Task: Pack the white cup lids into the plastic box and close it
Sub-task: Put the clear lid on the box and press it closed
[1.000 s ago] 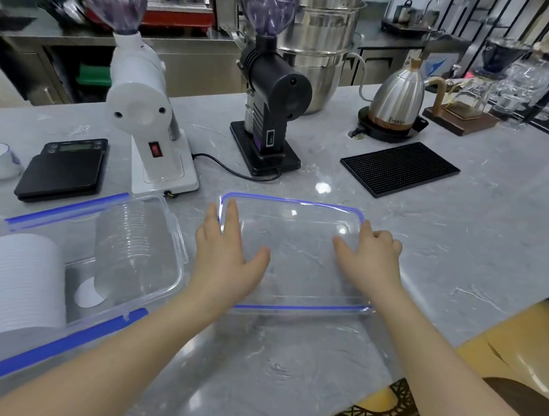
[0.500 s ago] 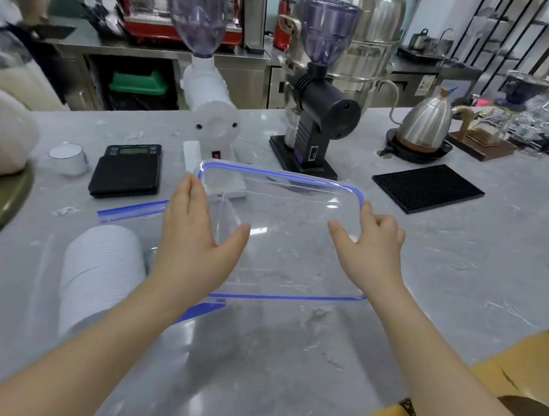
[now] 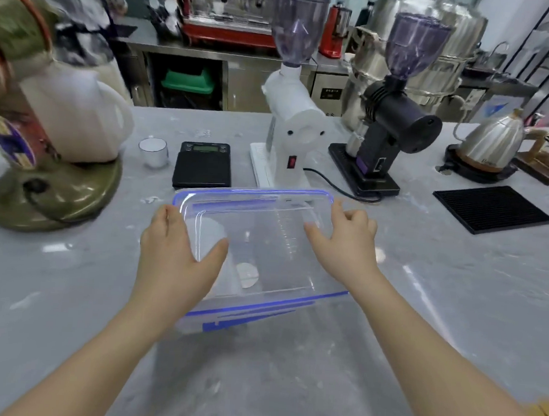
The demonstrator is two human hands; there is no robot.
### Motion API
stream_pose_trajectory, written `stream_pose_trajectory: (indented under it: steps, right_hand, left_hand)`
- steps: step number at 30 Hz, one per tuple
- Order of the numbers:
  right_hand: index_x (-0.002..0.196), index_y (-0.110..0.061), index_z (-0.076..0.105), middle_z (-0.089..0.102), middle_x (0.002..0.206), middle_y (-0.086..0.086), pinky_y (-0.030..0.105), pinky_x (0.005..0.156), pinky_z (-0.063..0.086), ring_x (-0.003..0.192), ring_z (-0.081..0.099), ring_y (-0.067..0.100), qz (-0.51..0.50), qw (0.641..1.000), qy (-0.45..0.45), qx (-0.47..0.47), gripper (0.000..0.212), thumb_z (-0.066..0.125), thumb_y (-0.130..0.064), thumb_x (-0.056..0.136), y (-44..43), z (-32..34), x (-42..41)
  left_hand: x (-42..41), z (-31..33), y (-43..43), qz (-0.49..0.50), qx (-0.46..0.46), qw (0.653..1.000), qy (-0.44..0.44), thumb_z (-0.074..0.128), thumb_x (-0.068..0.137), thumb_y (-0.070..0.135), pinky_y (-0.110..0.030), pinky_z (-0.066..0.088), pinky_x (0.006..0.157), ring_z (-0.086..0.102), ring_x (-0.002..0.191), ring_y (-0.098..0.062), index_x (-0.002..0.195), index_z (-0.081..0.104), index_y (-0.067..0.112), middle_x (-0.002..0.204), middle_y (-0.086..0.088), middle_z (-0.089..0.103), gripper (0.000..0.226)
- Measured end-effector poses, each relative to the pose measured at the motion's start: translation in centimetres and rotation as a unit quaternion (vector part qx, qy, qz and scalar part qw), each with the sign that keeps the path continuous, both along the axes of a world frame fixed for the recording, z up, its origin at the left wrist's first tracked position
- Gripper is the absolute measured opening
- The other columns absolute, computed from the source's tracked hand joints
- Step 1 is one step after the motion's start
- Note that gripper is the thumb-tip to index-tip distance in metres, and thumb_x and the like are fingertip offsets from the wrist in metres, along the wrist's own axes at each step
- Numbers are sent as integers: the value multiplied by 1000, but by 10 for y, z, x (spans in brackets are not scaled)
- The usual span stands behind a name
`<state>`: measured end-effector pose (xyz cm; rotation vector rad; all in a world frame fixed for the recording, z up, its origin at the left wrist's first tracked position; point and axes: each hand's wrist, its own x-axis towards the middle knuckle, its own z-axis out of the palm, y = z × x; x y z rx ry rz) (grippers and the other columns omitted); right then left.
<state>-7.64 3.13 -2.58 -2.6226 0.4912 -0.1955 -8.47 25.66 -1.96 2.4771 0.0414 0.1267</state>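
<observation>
Plastic box lid held over box, both hands

Plastic box (image 3: 197, 321) sits on grey counter (image 3: 421, 295), near front of white grinder (image 3: 289, 135). Clear blue-rimmed lid (image 3: 259, 238) held over it, tilted. Left hand (image 3: 175, 253) grips lid's left edge, right hand (image 3: 347, 243) grips right edge. White cup lids (image 3: 209, 239) show blurred through plastic, left side inside box. Black scale (image 3: 202, 166) behind.

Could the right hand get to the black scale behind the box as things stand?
Probably not right away: the right hand is holding the clear lid over the plastic box. The black scale lies beyond, nearer the left hand.
</observation>
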Motion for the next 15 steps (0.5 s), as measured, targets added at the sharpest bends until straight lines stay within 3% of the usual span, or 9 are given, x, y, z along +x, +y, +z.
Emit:
stream_pose_trajectory:
  steps: [4,8,12,15]
  right_hand:
    - [147,-13,28,42,129,17,39,104,30,118,32,37,18,999,13,-26,74,47,-53,88,16,-4,11]
    - [144,-11,35,46,128,16,40,100,30,118,34,37,38,997,28,-63,71,46,-54,88,21,-9,18]
    - [141,-9,36,45,129,16,41,98,32,117,35,37,51,994,45,-83,66,42,-52,91,22,-10,19]
    - [144,-4,28,38,142,16,41,103,30,126,31,37,64,991,47,-106,67,38,-47,94,25,-12,19]
  left_hand:
    - [4,-8,15,17,5,1000,11,59,81,44,-42,34,97,39,118,-39,122,40,-5,130,-20,42,67]
    - [7,-20,20,11,11,999,47,58,81,46,-40,31,105,35,129,-38,134,32,-6,143,-21,35,79]
    - [7,-25,13,-4,101,992,79,45,85,56,-39,14,116,8,144,-37,144,5,-7,155,-27,6,96]
    - [8,-26,8,-14,190,979,78,27,88,60,-43,3,118,-7,146,-38,145,-2,-5,157,-27,-6,92]
